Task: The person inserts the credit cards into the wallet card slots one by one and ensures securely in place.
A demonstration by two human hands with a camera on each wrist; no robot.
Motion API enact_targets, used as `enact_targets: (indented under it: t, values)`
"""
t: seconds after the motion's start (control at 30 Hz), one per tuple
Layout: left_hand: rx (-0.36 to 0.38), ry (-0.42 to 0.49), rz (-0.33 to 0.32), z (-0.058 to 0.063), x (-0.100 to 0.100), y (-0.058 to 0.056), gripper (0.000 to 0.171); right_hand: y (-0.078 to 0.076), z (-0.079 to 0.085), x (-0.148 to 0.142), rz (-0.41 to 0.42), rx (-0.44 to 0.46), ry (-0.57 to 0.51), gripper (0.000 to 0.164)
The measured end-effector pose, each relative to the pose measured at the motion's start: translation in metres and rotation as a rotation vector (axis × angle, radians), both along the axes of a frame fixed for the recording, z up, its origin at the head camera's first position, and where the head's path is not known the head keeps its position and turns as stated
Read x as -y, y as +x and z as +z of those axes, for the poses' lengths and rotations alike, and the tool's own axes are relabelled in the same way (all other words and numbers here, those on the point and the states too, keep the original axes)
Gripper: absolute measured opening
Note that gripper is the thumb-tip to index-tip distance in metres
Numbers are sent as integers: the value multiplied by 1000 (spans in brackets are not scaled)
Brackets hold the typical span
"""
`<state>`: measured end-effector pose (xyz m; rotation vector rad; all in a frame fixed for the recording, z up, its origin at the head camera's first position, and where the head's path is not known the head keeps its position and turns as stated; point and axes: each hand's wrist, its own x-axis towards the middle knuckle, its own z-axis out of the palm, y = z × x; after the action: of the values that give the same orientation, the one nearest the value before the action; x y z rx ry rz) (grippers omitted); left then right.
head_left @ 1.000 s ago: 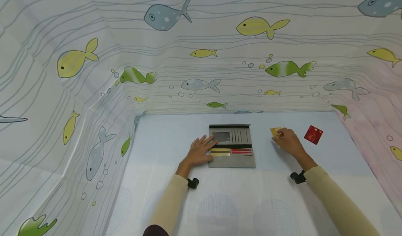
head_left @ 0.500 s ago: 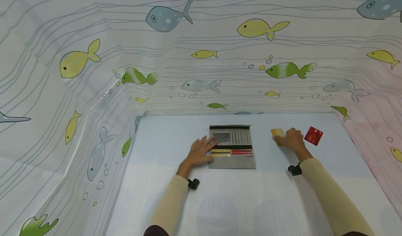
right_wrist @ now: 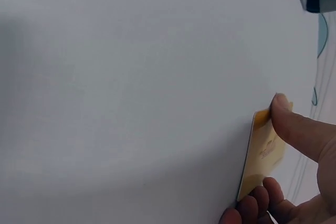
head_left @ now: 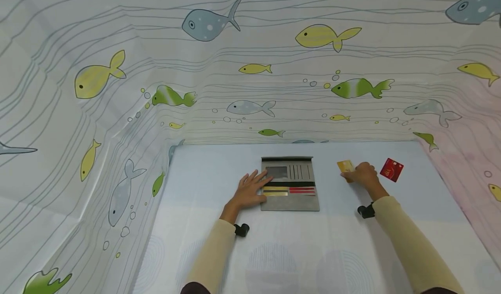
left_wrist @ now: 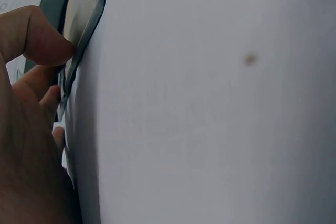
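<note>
An unfolded grey wallet [head_left: 290, 204] lies on the table in the head view, with a see-through window, black bands and several slots. Gold cards [head_left: 275, 194] show in its lower left slots, and red cards [head_left: 301, 189] in the lower right ones. My left hand [head_left: 246, 193] rests on the wallet's left side, fingers spread, thumb on its edge in the left wrist view. Right of the wallet, my right hand [head_left: 365, 175] holds a yellow card [right_wrist: 265, 153] by its edges between thumb and curled fingers. The card appears slightly tilted in the right wrist view.
A red card [head_left: 392, 169] lies on the table beyond the right hand. The pale table [head_left: 305, 242] meets a fish-patterned cloth [head_left: 219, 76] at the back and sides.
My right hand has shifted slightly away from over the yellow card, more of which now shows, with the thumb at its lower left edge. The left hand and wallet have stayed put.
</note>
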<state>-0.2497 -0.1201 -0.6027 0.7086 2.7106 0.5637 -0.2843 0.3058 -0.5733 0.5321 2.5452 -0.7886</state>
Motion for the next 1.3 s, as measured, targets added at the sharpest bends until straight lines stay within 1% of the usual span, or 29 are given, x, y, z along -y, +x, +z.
enact_targets:
  t: [0.17,0.27,0.37,0.47,0.63,0.8,0.93,1.17,1.3]
  values:
    - [1,-1,-3,1,-1,0,77,-1,-1,-4,-30,16,-22,91]
    - [5,4,-2,3,-1,0,77,-2,-2,-4,-34,10,-33,91]
    - [9,10,1,4,-2,1,76,-2,-4,-3,-24,-2,-39,88]
    - [14,5,4,3,-2,3,76,0,-6,-2,-17,-17,-41,79]
    - [15,16,0,3,-1,3,77,0,-7,-2,-28,-47,-47,64]
    - [16,45,-4,4,0,2,77,0,-6,-1,-41,-87,-54,56]
    - [11,41,-8,4,1,2,77,3,-5,0,-36,-125,-60,52]
    - [-1,58,-6,3,2,1,77,9,-3,2,-24,-224,-91,48]
    - [1,39,-10,3,1,1,78,11,-3,3,-31,-283,-104,42]
